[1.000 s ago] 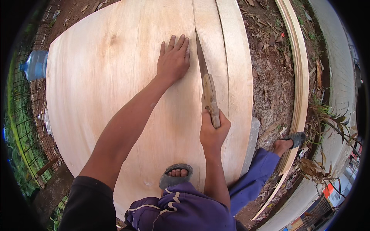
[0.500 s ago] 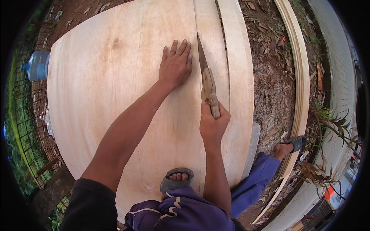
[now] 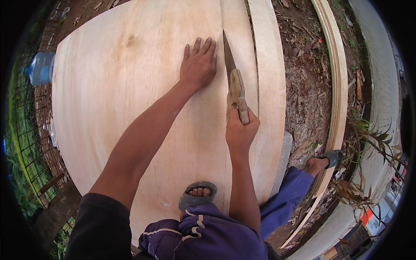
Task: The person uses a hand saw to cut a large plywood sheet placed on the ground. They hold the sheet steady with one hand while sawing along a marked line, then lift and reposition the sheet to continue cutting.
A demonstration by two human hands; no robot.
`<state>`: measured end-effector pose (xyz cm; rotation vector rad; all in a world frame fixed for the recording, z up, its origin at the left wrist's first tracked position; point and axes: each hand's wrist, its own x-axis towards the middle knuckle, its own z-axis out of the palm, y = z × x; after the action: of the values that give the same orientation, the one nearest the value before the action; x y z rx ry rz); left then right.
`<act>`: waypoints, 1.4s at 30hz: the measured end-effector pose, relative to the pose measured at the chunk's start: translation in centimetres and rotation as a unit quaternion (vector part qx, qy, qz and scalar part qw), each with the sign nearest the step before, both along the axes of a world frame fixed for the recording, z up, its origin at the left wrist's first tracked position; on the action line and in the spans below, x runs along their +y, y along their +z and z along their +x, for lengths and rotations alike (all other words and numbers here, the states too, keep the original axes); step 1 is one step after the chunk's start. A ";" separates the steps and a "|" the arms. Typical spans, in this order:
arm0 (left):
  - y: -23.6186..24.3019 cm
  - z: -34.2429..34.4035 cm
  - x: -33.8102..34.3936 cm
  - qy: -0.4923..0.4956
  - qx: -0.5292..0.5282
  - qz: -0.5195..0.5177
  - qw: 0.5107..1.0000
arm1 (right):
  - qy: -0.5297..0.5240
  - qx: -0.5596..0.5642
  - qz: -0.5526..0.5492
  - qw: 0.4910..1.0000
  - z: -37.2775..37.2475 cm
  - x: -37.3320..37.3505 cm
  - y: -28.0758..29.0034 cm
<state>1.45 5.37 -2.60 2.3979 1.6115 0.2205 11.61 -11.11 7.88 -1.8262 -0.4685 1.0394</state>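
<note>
My left hand point(image 3: 199, 65) lies palm down on a pale plywood sheet point(image 3: 108, 91), just left of a lengthwise cut, with its fingers stretched out. My right hand point(image 3: 241, 132) is closed round the wooden handle point(image 3: 236, 89) of a handsaw, whose dark tapered blade point(image 3: 229, 54) sits in the cut and points away from me. A long narrower strip of plywood point(image 3: 268, 52) lies along the right side. My left foot in a grey sandal point(image 3: 197, 199) stands on the sheet.
A blue water jug point(image 3: 41, 68) and wire mesh point(image 3: 30, 134) are at the left. At the right are long stacked wooden strips point(image 3: 336, 108), my other sandalled foot point(image 3: 325, 160), leaf-strewn soil, plants point(image 3: 368, 134) and a concrete edge point(image 3: 381, 78). A grey slab point(image 3: 281, 160) shows under the plywood.
My right hand and the saw have moved forward along the cut, upward in the picture. My left hand stays in about the same place on the sheet.
</note>
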 end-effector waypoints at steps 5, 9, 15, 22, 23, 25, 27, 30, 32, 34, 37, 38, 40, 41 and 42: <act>0.2 -0.5 0.0 -0.001 0.004 0.018 1.000 | 0.022 -0.045 -0.002 0.999 -1.0 -8.0 2.3; -0.2 0.6 0.0 -0.009 -0.001 0.050 0.999 | 0.023 -0.120 -0.020 0.992 -1.0 -17.0 6.3; -0.1 0.1 -0.3 -0.004 0.007 0.010 1.000 | 0.012 -0.019 0.006 1.000 -0.3 -3.6 0.5; 0.6 0.3 0.3 -0.002 -0.010 0.020 1.000 | 0.035 -0.088 -0.064 0.993 -0.3 -19.4 6.4; 0.4 0.5 0.1 -0.001 -0.012 0.015 1.000 | 0.034 -0.097 -0.078 0.992 -0.3 -19.7 6.8; 0.2 0.5 -0.3 -0.001 -0.011 0.005 1.000 | 0.018 -0.081 -0.068 0.994 -1.0 -17.5 6.6; -0.1 0.3 -0.2 0.002 -0.010 0.004 1.000 | 0.002 -0.034 -0.034 0.999 -0.7 -9.8 3.9; 0.6 -0.1 0.0 -0.006 0.005 0.010 1.000 | -0.012 0.031 0.001 0.999 -0.3 -2.4 0.4; 0.5 -0.4 -0.3 -0.002 -0.007 -0.002 1.000 | 0.005 0.004 -0.017 1.000 -0.4 -5.5 0.8; 0.7 0.0 0.2 0.001 -0.016 -0.001 1.000 | 0.043 -0.073 -0.028 0.996 -0.6 -11.7 3.1; 0.4 0.2 -0.3 0.001 -0.011 -0.001 1.000 | 0.057 -0.121 -0.062 0.989 -1.0 -18.5 6.5; 0.2 0.6 -0.1 0.001 -0.009 -0.001 1.000 | 0.030 -0.096 -0.054 0.993 -1.0 -18.5 5.9; 0.2 0.8 0.1 -0.002 -0.002 0.003 1.000 | -0.008 -0.052 -0.040 0.998 -0.9 -14.5 5.0; 0.0 0.7 -0.1 -0.004 0.003 0.002 1.000 | -0.012 -0.028 -0.034 0.999 -0.6 -10.2 3.3; -0.1 0.2 -0.2 -0.003 0.011 0.002 1.000 | -0.010 -0.006 -0.024 1.000 -0.5 -6.0 1.8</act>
<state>1.69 5.21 -2.69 2.4158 1.6160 0.1961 11.07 -17.11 9.63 -1.8766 -0.4360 1.0337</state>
